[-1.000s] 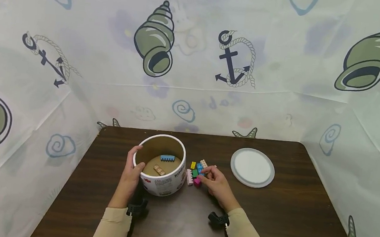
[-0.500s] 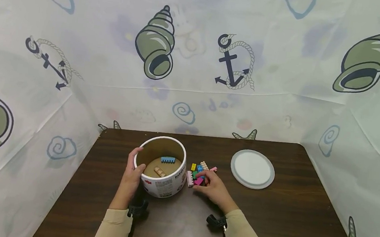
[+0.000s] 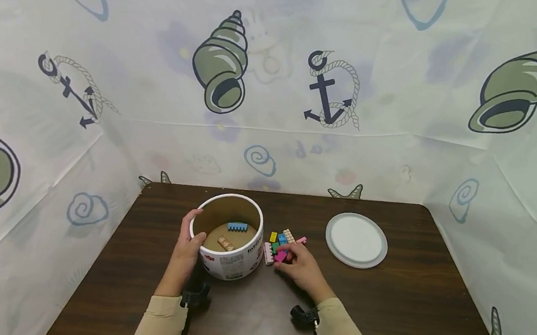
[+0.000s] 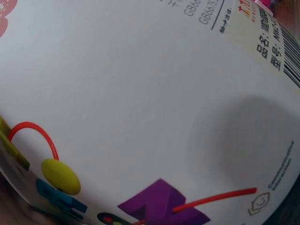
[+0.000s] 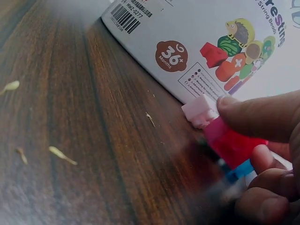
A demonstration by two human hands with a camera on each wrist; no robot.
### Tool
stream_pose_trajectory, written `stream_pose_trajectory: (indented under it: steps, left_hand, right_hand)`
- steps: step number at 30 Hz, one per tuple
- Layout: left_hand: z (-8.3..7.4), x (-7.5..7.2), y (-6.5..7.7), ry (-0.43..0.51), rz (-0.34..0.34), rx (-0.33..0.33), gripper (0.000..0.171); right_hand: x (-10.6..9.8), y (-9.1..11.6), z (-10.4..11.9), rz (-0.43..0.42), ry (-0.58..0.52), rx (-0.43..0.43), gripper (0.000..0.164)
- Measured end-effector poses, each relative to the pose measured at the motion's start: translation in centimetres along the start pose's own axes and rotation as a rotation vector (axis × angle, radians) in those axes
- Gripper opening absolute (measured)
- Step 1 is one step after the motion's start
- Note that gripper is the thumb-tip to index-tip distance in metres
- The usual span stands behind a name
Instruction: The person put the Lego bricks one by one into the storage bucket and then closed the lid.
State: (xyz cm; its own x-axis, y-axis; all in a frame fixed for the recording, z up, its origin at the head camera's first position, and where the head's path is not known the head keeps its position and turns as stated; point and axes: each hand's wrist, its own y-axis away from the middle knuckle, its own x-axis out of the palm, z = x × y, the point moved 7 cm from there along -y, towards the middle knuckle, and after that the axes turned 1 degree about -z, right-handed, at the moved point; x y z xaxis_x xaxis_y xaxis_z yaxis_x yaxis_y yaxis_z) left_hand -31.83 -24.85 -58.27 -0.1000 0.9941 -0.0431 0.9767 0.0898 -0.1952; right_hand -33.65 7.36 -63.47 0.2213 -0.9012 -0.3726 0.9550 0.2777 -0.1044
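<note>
The left hand (image 3: 186,253) grips the rim of the white bucket (image 3: 230,267), toward the tabletop's (image 3: 404,324) far edge; the right hand (image 3: 306,269) pinches a magenta toy brick (image 5: 232,143) just beside it. Crowding could make that brick snag the pale-pink brick (image 5: 198,110), a shallow pinch could drop it, and a hard left-hand pull might tip the bucket.

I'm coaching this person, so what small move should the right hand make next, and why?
Probably lift the magenta brick toward the tub: the right hand appears to pinch it, the left hand holds the open tub close by, and a blue brick and a tan brick already lie inside.
</note>
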Motion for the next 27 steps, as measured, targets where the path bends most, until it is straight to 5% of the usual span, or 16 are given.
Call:
stream_pose_trajectory:
  steps: [5,12,22,27]
  left_hand:
    - [-0.2,-0.1,0.1,0.007,0.017,0.004,0.062]
    - [-0.4,-0.1,0.1,0.011,0.028,0.012,0.062]
    - [-0.2,0.1,0.1,-0.02,0.009,-0.001,0.064]
    - [0.0,-0.1,0.3,-0.032,0.003,-0.009,0.062]
  right_hand:
    - [-0.2,0.1,-0.2,-0.039,-0.104,0.02,0.036]
    - [-0.2,0.6,-1.0,-0.043,-0.255,0.153,0.032]
    - [-0.4,0.7,-0.6,0.023,-0.339,0.127,0.044]
    - [-0.6,0.8,-0.5,-0.059,-0.413,0.104,0.04]
